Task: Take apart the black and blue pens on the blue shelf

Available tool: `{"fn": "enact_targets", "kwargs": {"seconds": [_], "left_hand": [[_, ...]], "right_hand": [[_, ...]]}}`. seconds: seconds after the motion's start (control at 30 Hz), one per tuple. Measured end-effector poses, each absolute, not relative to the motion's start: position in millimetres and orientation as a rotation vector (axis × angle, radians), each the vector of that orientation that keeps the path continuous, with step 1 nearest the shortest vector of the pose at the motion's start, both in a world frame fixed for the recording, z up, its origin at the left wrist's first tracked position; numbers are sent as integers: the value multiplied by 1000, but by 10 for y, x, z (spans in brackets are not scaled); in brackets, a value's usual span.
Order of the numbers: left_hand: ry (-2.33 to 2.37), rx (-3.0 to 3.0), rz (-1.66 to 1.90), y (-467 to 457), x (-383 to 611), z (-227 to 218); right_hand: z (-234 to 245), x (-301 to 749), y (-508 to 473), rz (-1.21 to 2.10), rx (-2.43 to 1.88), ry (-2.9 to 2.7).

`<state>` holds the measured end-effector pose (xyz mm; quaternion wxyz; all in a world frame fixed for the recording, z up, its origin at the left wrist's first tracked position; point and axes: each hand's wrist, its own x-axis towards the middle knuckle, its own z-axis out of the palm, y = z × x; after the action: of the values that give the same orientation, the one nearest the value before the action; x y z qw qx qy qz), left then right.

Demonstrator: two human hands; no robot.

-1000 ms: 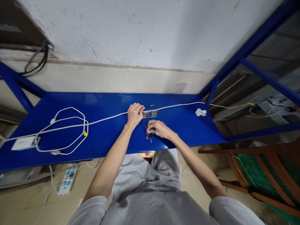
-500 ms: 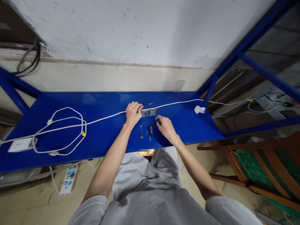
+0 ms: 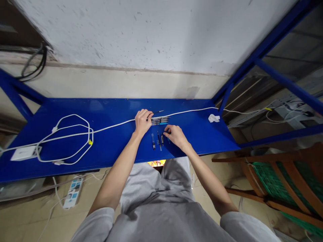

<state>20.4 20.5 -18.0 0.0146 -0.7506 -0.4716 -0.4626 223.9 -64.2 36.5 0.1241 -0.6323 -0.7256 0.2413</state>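
Note:
My left hand (image 3: 143, 122) is closed at the back middle of the blue table, its fingers round a thin dark pen (image 3: 158, 112) whose pale tip points right. Beside its thumb lie several pens (image 3: 160, 120) in a row, one with a bright blue part. My right hand (image 3: 176, 135) is curled just in front of them, thumb and finger drawn close together; whatever they hold is hidden. Left of it are loose pen parts: a clear barrel (image 3: 153, 141), a slim dark piece (image 3: 159, 140) and a short dark piece with a grey middle (image 3: 162, 139).
A white cable (image 3: 113, 126) crosses the blue table (image 3: 121, 109), with a coiled cable (image 3: 75, 115) and a white box (image 3: 24, 153) at left. Crumpled tissue (image 3: 214, 118) lies at right. A wall stands behind; a wooden chair (image 3: 290, 168) is at lower right.
My right hand has shifted left, closer to the loose pen parts, and its fingertips have drawn together. My left hand stays almost in place with the pen.

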Motion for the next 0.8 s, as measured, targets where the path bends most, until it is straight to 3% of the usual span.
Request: {"fn": "enact_targets", "kwargs": {"seconds": [0.5,0.63,0.8], "left_hand": [[-1507,-2376,-1407,202,201,-201],[-1468,-2367,-1379,194,207,-188],[-1441,-2395,-1325,195,209,-183]], "right_hand": [[175,2302,-497,939,-1600,-1941],[93,2294,-329,934,-1428,-1687],[61,2211,-60,1186,-1146,-1307]]}}
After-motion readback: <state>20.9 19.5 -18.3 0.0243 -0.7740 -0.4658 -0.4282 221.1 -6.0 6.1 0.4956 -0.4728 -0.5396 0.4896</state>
